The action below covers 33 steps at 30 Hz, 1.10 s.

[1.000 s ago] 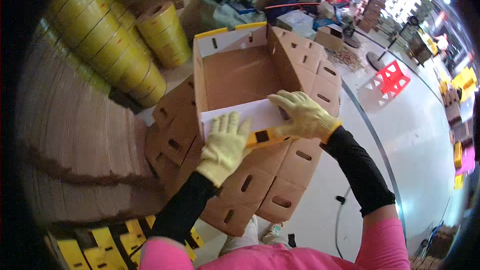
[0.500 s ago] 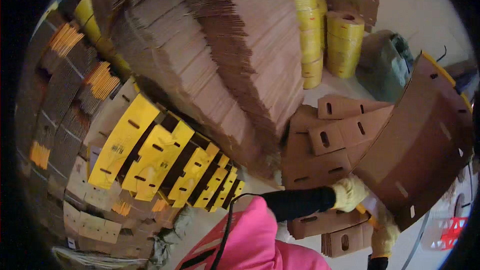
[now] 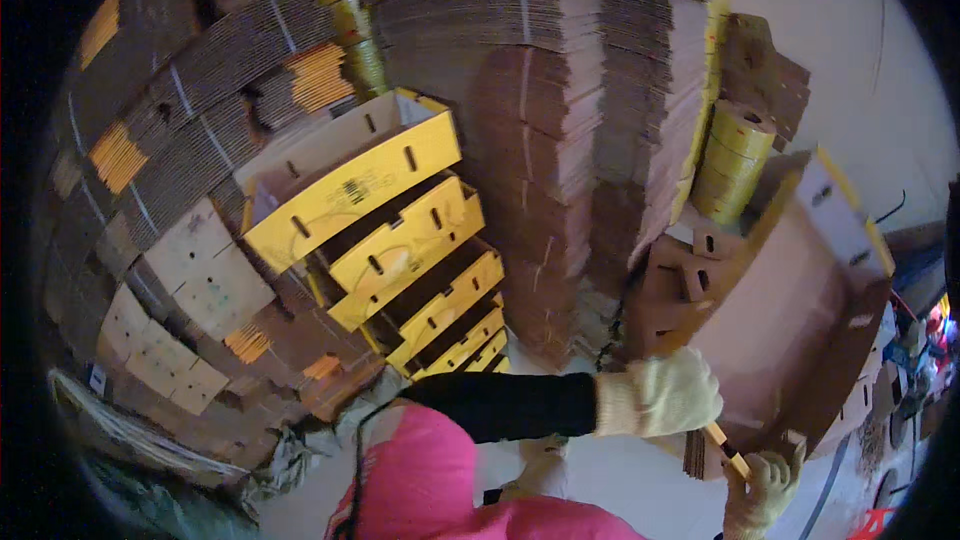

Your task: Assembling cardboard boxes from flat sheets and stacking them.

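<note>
A partly folded cardboard box (image 3: 800, 280), brown inside with yellow outer faces, stands tilted at the right. Its far end panel is upright and has slots in it. My left hand (image 3: 675, 395), in a cream knitted glove, is closed on the box's near end, at its left corner. A narrow yellow edge (image 3: 727, 448) of that end shows between my two hands. My right hand (image 3: 765, 490), gloved alike, grips this edge farther right, its thumb and fingers on either side. Some of its fingertips show over the box's inner side.
Stacked yellow boxes (image 3: 400, 225) stand left of centre. Tall piles of flat cardboard (image 3: 540, 140) rise behind, with more strapped bundles (image 3: 190, 140) at the left. A yellow tape roll stack (image 3: 735, 160) and brown slotted sheets (image 3: 670, 285) lie beyond the box.
The view has swung left, so the stacks appear farther right. The box has turned, and its far end panel now stands upright. Both hands are still at its near end.
</note>
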Each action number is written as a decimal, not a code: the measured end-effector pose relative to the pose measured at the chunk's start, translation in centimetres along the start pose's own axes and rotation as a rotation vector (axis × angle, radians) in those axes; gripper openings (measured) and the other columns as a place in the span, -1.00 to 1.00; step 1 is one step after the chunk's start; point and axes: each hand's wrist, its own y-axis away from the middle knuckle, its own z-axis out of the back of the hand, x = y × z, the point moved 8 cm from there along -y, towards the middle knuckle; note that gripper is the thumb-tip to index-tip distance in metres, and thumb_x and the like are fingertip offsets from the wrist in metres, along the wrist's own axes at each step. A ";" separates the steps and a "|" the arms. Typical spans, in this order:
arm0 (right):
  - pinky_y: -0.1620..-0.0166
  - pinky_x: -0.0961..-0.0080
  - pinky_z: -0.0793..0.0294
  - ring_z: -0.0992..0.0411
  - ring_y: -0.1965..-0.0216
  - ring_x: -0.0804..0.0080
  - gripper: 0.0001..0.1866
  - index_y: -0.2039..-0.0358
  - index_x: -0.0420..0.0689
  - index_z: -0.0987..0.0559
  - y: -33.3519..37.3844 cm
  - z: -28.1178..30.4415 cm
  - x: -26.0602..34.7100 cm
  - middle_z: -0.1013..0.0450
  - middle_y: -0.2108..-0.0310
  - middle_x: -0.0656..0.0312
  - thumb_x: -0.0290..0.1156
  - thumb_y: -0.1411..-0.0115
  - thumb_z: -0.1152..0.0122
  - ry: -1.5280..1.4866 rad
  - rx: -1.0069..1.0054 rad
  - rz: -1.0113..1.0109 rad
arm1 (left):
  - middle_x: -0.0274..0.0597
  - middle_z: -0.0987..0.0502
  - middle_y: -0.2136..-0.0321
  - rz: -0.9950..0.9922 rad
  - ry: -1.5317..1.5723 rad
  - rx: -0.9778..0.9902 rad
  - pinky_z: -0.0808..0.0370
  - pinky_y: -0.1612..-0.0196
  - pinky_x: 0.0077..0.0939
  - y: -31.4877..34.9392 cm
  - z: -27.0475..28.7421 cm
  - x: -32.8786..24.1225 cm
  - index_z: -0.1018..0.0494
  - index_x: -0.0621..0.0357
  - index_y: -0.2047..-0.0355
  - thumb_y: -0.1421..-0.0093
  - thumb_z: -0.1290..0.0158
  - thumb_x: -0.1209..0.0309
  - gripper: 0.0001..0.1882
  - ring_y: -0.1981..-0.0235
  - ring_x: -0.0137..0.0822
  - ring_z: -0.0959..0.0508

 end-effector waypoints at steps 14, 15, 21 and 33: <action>-0.19 -0.04 -0.42 -0.47 0.20 0.12 -0.71 0.35 0.01 -0.59 -29.1 5.1 28.3 -0.44 0.41 0.24 -0.39 0.16 -0.43 -0.286 -0.548 0.694 | -0.19 -0.61 0.19 0.944 -0.712 -0.101 -0.51 0.11 -0.31 30.8 30.3 4.9 -0.59 0.20 0.12 -0.17 -0.23 0.29 -0.68 0.17 -0.15 -0.61; -0.09 0.08 -0.47 -0.46 0.22 0.09 -0.72 0.36 0.02 -0.59 -31.7 3.8 29.9 -0.47 0.39 0.21 -0.32 0.11 -0.47 -0.400 -0.479 0.682 | -0.16 -0.60 0.19 0.894 -0.668 -0.619 -0.51 0.10 -0.34 34.9 32.4 4.3 -0.56 0.20 0.12 -0.21 -0.20 0.34 -0.72 0.15 -0.20 -0.60; 0.11 0.28 -0.49 -0.49 0.19 0.09 -0.57 0.12 -0.16 -0.62 -43.0 -6.9 37.8 -0.50 0.28 0.08 -0.46 0.06 -0.49 -0.909 0.028 0.610 | 0.17 -0.28 -0.34 1.370 -0.488 -0.899 -0.38 -0.27 -0.21 58.7 30.2 14.7 -0.34 0.30 -0.27 -0.27 -0.20 0.24 -0.37 -0.29 0.01 -0.40; 0.04 0.21 -0.55 -0.54 0.10 -0.01 -0.56 0.14 -0.14 -0.65 -50.7 -13.4 39.1 -0.55 0.21 0.03 -0.33 0.08 -0.52 -0.755 0.303 0.710 | 0.20 -0.42 -0.25 1.420 -0.374 -0.395 -0.36 -0.33 -0.11 52.4 20.1 22.5 -0.60 0.20 0.31 -0.03 -0.26 0.42 -0.80 -0.28 0.19 -0.40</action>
